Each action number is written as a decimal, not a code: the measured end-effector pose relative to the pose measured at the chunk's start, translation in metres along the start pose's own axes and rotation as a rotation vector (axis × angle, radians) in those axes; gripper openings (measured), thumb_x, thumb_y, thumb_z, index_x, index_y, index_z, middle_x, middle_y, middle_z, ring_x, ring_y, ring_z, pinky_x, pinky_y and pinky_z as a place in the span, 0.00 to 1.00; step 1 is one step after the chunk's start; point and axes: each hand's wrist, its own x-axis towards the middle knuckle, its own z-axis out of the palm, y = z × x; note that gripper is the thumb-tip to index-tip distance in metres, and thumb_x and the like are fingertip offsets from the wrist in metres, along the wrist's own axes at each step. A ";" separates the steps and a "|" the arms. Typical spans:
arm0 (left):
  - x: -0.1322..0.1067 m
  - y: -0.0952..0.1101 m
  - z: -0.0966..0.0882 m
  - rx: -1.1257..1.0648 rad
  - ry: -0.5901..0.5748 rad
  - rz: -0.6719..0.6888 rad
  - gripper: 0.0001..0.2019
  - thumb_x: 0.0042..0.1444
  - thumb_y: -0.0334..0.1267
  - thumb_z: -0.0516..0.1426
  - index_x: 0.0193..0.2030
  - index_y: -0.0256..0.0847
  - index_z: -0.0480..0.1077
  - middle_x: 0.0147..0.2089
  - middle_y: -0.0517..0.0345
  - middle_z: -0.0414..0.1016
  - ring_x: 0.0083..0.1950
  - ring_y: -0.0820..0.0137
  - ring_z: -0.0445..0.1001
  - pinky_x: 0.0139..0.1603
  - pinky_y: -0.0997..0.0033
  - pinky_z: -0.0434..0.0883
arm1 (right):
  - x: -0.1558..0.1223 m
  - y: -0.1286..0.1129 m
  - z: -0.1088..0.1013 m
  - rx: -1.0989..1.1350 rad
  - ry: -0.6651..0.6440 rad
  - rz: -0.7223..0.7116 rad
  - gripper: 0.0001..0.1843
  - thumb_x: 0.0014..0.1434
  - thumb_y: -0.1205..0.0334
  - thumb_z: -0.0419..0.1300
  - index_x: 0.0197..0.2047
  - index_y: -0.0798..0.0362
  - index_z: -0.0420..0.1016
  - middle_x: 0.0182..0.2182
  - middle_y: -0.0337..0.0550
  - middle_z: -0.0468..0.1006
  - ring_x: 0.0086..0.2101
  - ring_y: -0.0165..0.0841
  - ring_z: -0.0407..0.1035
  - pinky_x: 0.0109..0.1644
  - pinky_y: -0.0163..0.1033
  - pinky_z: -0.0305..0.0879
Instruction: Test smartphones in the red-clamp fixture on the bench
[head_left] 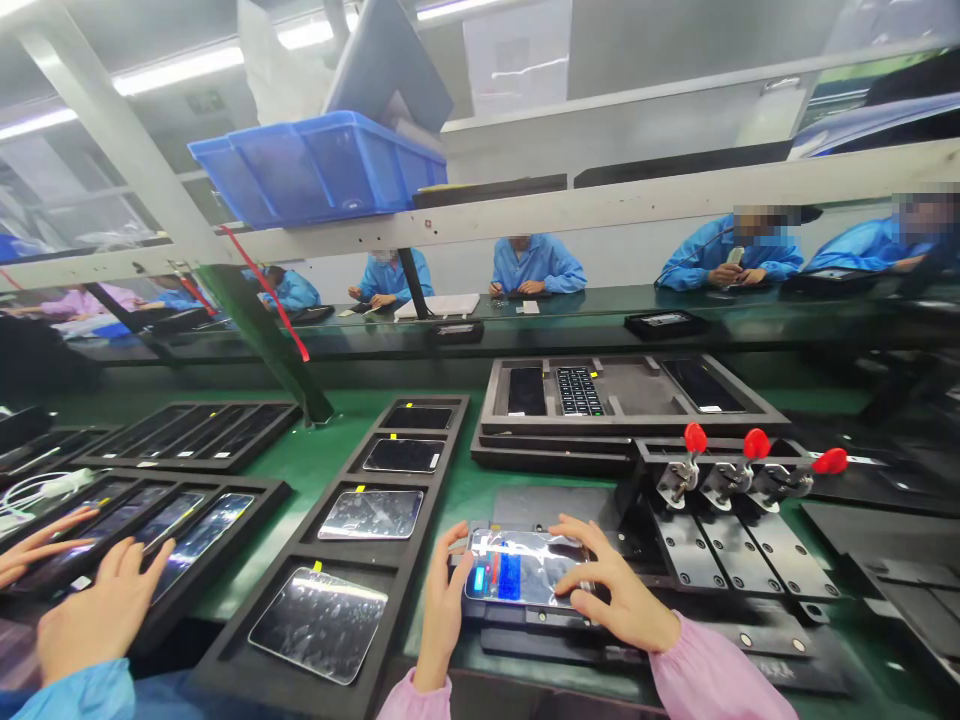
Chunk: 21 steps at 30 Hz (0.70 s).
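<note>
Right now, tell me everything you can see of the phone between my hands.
The phone lies flat and face up on a black fixture, its long side running across the view. Glossy clear film covers it, with blue and red markings showing at the left end. My left hand holds its left edge; my right hand spreads over its right end.

You wear puffy pale-pink sleeves: the right sleeve falls in soft folds, and the left sleeve is the same cloth, each gathered into a snug cuff at the wrist. Your left hand and right hand are bare.
</note>
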 end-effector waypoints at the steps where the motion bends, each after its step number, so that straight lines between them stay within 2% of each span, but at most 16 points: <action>1: -0.001 0.000 0.000 0.001 0.003 0.002 0.20 0.57 0.49 0.50 0.52 0.42 0.63 0.55 0.51 0.67 0.55 0.61 0.66 0.57 0.59 0.61 | 0.000 0.000 0.000 0.034 0.045 0.015 0.12 0.57 0.49 0.54 0.38 0.43 0.75 0.59 0.39 0.58 0.62 0.44 0.44 0.64 0.61 0.34; 4: -0.001 -0.002 -0.001 0.005 0.006 0.000 0.19 0.57 0.49 0.50 0.52 0.43 0.63 0.55 0.52 0.67 0.56 0.60 0.65 0.59 0.58 0.58 | 0.003 0.001 -0.001 0.103 0.175 0.098 0.15 0.61 0.51 0.49 0.45 0.45 0.72 0.57 0.44 0.61 0.61 0.39 0.48 0.64 0.54 0.43; 7: -0.001 -0.005 -0.002 0.009 0.006 -0.005 0.19 0.57 0.49 0.50 0.52 0.43 0.63 0.55 0.52 0.67 0.56 0.60 0.65 0.59 0.57 0.58 | 0.007 0.002 0.000 0.145 0.198 0.182 0.17 0.64 0.53 0.44 0.50 0.45 0.69 0.54 0.44 0.63 0.56 0.34 0.56 0.62 0.46 0.51; 10: -0.001 -0.007 -0.001 0.010 0.006 -0.005 0.19 0.57 0.49 0.50 0.52 0.44 0.63 0.54 0.52 0.67 0.55 0.60 0.65 0.58 0.56 0.58 | 0.011 0.003 0.000 0.141 0.175 0.205 0.17 0.63 0.52 0.46 0.50 0.45 0.69 0.53 0.43 0.66 0.55 0.33 0.58 0.61 0.43 0.52; 13: -0.001 -0.007 -0.001 0.011 0.010 0.000 0.19 0.57 0.49 0.50 0.52 0.43 0.63 0.54 0.51 0.68 0.55 0.60 0.66 0.57 0.56 0.59 | 0.011 0.001 0.000 0.107 0.158 0.230 0.19 0.62 0.50 0.46 0.52 0.44 0.69 0.54 0.43 0.65 0.56 0.34 0.57 0.61 0.45 0.51; 15: -0.001 -0.007 -0.001 0.013 0.016 0.003 0.19 0.56 0.49 0.51 0.51 0.43 0.64 0.53 0.51 0.68 0.54 0.59 0.66 0.57 0.56 0.60 | 0.010 -0.002 -0.001 0.086 0.132 0.235 0.18 0.61 0.49 0.48 0.48 0.43 0.72 0.57 0.42 0.62 0.57 0.37 0.54 0.62 0.48 0.49; 17: 0.000 -0.007 -0.001 0.015 0.024 0.010 0.18 0.56 0.48 0.51 0.51 0.43 0.64 0.53 0.51 0.68 0.55 0.60 0.66 0.58 0.57 0.59 | 0.009 -0.003 -0.003 0.120 0.105 0.231 0.19 0.61 0.47 0.48 0.38 0.44 0.78 0.59 0.40 0.60 0.59 0.39 0.52 0.63 0.50 0.45; 19: 0.000 -0.006 -0.001 0.016 0.030 0.016 0.18 0.55 0.48 0.52 0.50 0.43 0.65 0.53 0.51 0.69 0.56 0.60 0.65 0.58 0.58 0.59 | 0.008 -0.002 -0.004 0.210 0.113 0.239 0.24 0.61 0.47 0.46 0.29 0.48 0.79 0.59 0.41 0.60 0.58 0.40 0.54 0.63 0.51 0.46; 21: 0.000 -0.006 0.000 0.014 0.038 0.022 0.18 0.55 0.49 0.52 0.49 0.42 0.65 0.53 0.51 0.69 0.57 0.60 0.65 0.58 0.58 0.59 | 0.009 0.001 -0.006 0.292 0.181 0.261 0.27 0.62 0.47 0.44 0.27 0.51 0.77 0.57 0.44 0.64 0.55 0.39 0.59 0.61 0.49 0.50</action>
